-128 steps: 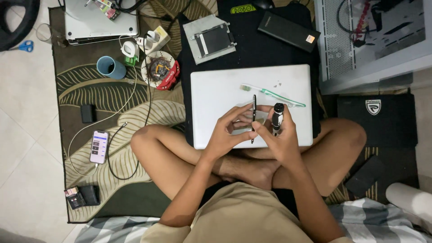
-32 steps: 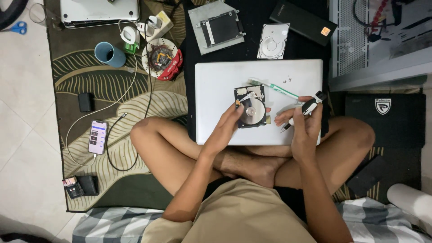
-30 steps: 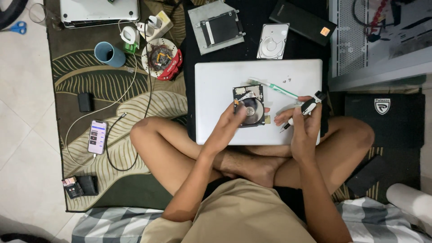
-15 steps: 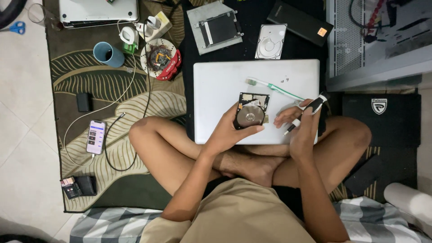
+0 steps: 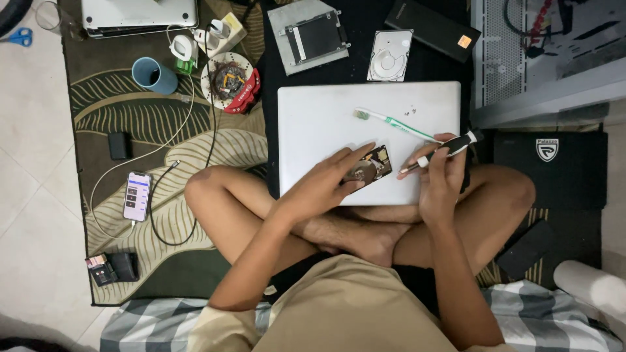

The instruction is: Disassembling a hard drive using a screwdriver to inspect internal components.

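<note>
Hard drive [image 5: 370,168], opened with its platter showing, lies tilted on the closed white laptop [image 5: 326,117] that rests across the person's crossed legs. Left hand [image 5: 326,184] presses it, fingers laid over its near edge, grip loose. Right hand [image 5: 442,179] has its grip closed around a screwdriver [image 5: 440,151], tip pointing toward the drive. A green toothbrush [image 5: 391,121] lies just beyond.

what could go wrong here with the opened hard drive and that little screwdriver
The opened hard drive with its bare shiny platter sits under the left hand; fingers could smudge it. The black-and-white screwdriver in the right hand could slip and scratch it. Small dark specks, perhaps screws, lie loose on the closed white laptop and might roll off.
</note>
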